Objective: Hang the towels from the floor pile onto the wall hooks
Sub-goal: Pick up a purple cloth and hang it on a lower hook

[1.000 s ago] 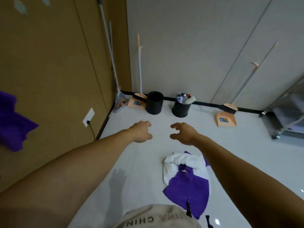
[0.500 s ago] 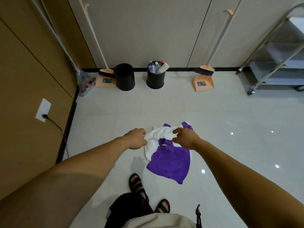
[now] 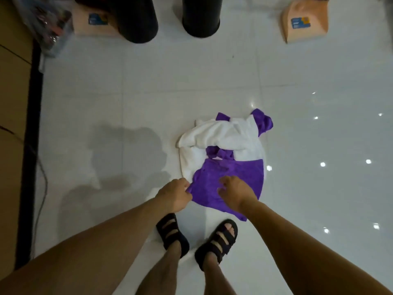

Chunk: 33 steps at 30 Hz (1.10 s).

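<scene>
The towel pile lies on the glossy white floor in front of my feet. Its near part is a flat purple towel; behind it a crumpled white towel covers more purple cloth. My left hand pinches the purple towel's near left edge. My right hand is on the same towel's near part with its fingers bent down into the cloth; whether they grip it is hidden. No wall hooks are in view.
Two black bins stand at the far edge, between two peach dustpans. A clear plastic bag lies by the brown wall, where a cable hangs. My sandalled feet stand just behind the pile.
The view has dropped close to the floor. Both hands moved from the white towel at the pile's far side down to the purple towel's near edge, and the left hand took hold of it.
</scene>
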Tool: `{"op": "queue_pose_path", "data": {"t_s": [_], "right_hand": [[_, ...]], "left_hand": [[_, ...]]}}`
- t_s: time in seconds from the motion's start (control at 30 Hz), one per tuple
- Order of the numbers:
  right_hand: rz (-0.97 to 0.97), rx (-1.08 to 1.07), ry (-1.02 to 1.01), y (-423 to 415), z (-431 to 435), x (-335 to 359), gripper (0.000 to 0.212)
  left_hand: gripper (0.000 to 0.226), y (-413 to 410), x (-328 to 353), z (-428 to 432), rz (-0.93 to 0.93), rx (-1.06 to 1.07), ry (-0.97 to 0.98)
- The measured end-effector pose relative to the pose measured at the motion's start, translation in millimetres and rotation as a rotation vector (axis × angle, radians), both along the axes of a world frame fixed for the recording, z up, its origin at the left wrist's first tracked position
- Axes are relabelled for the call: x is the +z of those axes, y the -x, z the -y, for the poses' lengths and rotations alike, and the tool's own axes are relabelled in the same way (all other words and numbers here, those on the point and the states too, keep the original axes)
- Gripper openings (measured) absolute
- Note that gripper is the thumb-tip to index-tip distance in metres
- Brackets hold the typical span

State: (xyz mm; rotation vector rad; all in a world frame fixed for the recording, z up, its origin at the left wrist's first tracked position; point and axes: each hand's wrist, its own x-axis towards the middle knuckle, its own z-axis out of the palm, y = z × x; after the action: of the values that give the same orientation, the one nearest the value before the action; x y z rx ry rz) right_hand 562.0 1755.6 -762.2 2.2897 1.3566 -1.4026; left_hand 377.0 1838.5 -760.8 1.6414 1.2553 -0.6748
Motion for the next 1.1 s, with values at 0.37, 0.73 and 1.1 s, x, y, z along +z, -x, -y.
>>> {"op": "queue_pose_path", "data": {"t_s": [0.37, 0.73, 1.1], "right_hand": [[0.125, -0.138, 0.027, 17.4, -22.3, -311.6, 0.047], [0.220, -0.210, -0.092, 19.0, -26.8, -357.2, 0.039], [-0.475, -1.042, -0.607, -18.4, -46.5, -37.4, 0.033]], "left_hand": [[0.021, -19.4, -276.5, 5.2, 0.044, 0.032, -0.091], [0.036, -8.2, -307.0, 2.8, 0.033, 0.140, -0.096], [0.060, -70.2, -77.9, -18.1, 0.449, 0.119, -0.060]]}}
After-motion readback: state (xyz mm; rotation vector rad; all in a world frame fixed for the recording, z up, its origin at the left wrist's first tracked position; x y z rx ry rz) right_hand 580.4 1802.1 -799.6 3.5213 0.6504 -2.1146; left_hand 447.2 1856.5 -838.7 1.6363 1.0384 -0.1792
